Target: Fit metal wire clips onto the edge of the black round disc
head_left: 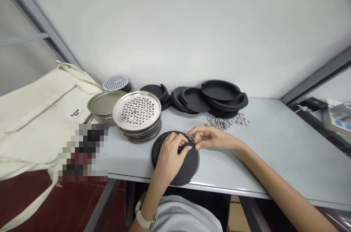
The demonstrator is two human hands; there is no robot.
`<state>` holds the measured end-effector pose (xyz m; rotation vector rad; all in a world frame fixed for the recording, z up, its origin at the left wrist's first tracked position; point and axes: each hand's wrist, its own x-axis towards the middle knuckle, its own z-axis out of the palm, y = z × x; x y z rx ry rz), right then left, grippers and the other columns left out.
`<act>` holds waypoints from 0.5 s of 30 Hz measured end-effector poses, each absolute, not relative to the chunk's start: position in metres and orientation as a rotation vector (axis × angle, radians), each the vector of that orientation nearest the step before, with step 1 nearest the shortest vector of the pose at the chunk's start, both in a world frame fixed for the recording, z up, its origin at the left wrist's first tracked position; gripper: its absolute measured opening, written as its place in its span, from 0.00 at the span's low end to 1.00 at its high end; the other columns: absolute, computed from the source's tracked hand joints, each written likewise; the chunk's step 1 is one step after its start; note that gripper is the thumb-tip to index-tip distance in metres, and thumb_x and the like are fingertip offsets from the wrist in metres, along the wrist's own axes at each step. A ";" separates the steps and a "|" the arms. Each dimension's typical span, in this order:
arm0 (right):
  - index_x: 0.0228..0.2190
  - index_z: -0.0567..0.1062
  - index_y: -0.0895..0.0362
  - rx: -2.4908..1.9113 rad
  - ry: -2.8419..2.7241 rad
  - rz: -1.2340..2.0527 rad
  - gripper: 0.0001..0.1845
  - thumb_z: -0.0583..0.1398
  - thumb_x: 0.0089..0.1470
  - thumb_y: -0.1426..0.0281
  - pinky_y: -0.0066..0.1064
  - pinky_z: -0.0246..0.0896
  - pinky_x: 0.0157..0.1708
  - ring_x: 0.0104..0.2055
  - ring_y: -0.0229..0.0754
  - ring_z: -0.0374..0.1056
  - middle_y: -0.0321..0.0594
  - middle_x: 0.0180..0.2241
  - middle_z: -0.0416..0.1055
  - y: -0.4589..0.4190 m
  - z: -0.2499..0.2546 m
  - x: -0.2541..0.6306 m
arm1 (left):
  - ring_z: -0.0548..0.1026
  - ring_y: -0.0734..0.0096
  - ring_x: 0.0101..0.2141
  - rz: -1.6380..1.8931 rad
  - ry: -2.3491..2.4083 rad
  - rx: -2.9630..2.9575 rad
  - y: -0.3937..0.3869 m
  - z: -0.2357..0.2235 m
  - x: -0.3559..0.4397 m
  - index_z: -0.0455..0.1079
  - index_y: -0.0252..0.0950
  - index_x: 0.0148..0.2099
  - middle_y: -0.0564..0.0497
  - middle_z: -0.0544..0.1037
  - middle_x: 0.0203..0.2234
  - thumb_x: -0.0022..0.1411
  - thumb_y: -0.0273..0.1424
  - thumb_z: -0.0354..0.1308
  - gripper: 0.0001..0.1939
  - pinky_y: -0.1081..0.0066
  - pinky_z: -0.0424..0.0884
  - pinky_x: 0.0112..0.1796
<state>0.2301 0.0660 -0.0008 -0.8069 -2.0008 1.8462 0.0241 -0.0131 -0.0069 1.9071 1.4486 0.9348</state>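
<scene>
A round black disc [192, 164] lies flat near the table's front edge, with a thin shiny metal rim showing along its right side. My left hand [172, 151] rests on top of it, fingers curled and thumb bent in, gripping it; what lies under the fingertips is partly hidden. At the disc's upper right edge, my right hand [208, 137] pinches a small bent wire clip [192, 139] between thumb and fingers. The clip touches or overlaps the rim; I cannot tell whether it is hooked on. Loose wire clips [222, 124] lie in a pile behind my right hand.
Stacked metal grater discs [137, 111] stand left of the disc, beside plain metal discs [105, 103] and another perforated stack [115, 83]. Black round parts [156, 91] and larger black rings [221, 90] line the wall. A cream bag [44, 115] hangs over the table's left end.
</scene>
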 end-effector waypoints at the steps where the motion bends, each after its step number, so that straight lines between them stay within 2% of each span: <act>1: 0.49 0.70 0.57 -0.814 -2.014 1.836 0.25 0.65 0.51 0.62 0.34 0.65 0.42 0.37 0.39 0.69 0.38 0.32 0.72 0.066 0.000 0.230 | 0.71 0.69 0.36 0.934 1.449 1.907 -0.013 -0.007 0.024 0.69 0.39 0.37 0.53 0.70 0.33 0.60 0.27 0.60 0.03 0.67 0.68 0.40; 4: 0.52 0.69 0.57 -0.812 -2.049 1.811 0.27 0.65 0.52 0.63 0.34 0.65 0.43 0.38 0.39 0.69 0.38 0.33 0.72 0.065 0.002 0.231 | 0.71 0.69 0.36 0.932 1.452 1.908 -0.014 -0.007 0.024 0.69 0.39 0.38 0.53 0.70 0.34 0.60 0.27 0.59 0.04 0.67 0.68 0.41; 15: 0.48 0.68 0.56 -0.802 -2.022 1.828 0.24 0.66 0.51 0.62 0.33 0.65 0.43 0.37 0.39 0.68 0.36 0.32 0.70 0.064 0.003 0.230 | 0.71 0.69 0.36 0.930 1.455 1.915 -0.014 -0.007 0.024 0.68 0.39 0.37 0.53 0.70 0.33 0.60 0.27 0.59 0.03 0.67 0.69 0.40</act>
